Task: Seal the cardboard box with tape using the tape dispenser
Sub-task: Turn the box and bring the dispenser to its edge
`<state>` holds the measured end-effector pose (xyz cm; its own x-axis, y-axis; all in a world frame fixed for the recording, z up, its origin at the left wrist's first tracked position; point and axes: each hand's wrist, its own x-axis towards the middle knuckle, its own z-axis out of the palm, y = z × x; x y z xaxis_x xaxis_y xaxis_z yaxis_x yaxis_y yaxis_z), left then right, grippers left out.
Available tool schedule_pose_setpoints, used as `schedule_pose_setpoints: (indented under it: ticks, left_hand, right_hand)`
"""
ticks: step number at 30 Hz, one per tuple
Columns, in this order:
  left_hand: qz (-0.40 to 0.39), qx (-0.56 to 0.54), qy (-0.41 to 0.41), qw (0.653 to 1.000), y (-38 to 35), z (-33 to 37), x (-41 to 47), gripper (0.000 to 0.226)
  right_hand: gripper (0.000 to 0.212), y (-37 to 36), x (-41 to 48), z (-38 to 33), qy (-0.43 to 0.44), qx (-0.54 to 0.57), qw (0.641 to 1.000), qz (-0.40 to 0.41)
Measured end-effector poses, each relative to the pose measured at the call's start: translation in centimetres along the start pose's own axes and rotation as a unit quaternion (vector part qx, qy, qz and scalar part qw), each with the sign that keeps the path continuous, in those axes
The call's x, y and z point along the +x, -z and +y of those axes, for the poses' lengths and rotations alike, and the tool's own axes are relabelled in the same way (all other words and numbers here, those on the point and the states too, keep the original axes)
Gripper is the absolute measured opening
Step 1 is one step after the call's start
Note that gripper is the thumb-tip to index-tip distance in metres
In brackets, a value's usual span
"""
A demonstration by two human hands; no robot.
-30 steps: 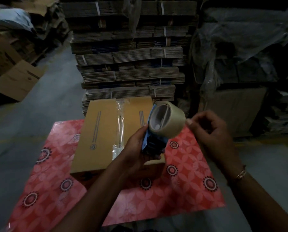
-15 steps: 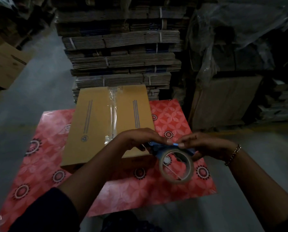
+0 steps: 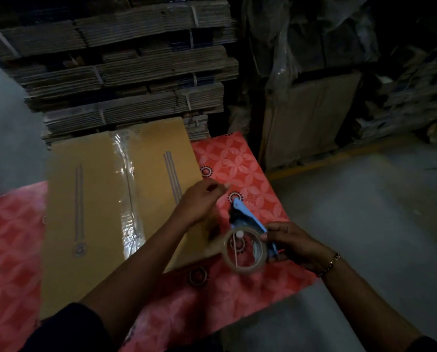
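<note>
We see a brown cardboard box (image 3: 90,204) lying closed on a table covered by a red patterned cloth (image 3: 240,163), with a strip of clear tape (image 3: 128,189) running along its centre seam from the far edge toward the near edge. To the right of the box, above the cloth, the right hand (image 3: 296,246) grips the blue tape dispenser (image 3: 248,222) by its handle, fingers curled closed around it, with a beaded bracelet (image 3: 329,264) on that wrist. The dispenser's roll of tape (image 3: 245,248) faces us, so we look straight through its open core, and the blue front end of the tool points away toward the far side of the table. The left hand (image 3: 199,200) hovers over the right edge of the box, just beside the dispenser's front end; it is blurred, its fingers drawn close together as if pinched, and we cannot tell whether they hold a tape end. A dark sleeve (image 3: 67,326) covers the upper left arm at the bottom of the view. Behind the table stand strapped bundles of flattened cartons (image 3: 126,69), and to the right a large upright carton (image 3: 311,118) sits under crumpled plastic sheeting (image 3: 301,34) on the grey concrete floor (image 3: 364,204).
</note>
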<state>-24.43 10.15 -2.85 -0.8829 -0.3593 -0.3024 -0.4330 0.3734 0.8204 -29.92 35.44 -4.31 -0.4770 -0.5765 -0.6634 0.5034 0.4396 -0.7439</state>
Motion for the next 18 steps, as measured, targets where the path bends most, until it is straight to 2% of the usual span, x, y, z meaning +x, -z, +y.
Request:
schedule_pose_setpoints:
  ticks: [2, 3, 5, 9, 14, 18]
  left_hand:
    - [0.101, 0.185, -0.096, 0.973, -0.4, -2.9, 0.8, 0.046]
    - [0.117, 0.252, -0.121, 0.953, -0.8, -4.2, 0.8, 0.045]
    - [0.114, 0.316, -0.152, 0.930, -1.7, -5.9, 0.1, 0.050]
    - [0.126, 0.339, -0.168, 0.917, -2.3, -6.4, -0.6, 0.059]
    - [0.113, 0.361, -0.133, 0.916, -2.5, -6.5, -0.4, 0.074]
    - [0.088, 0.380, -0.121, 0.913, -2.6, -6.6, -0.2, 0.077]
  right_hand:
    - [0.010, 1.0, 1.8, 0.9, -0.001, 0.087, 0.994, 0.074]
    - [0.010, 1.5, 2.8, 1.2, -0.002, 0.128, 0.986, 0.105]
    - [0.011, 2.3, 5.0, 1.5, -0.010, 0.185, 0.970, 0.158]
    - [0.011, 2.4, 9.2, 1.0, -0.031, 0.193, 0.949, 0.248]
    - [0.026, 2.2, 13.8, 0.9, -0.068, 0.173, 0.936, 0.298]
    - [0.021, 2.8, 15.6, 0.6, -0.086, 0.141, 0.934, 0.315]
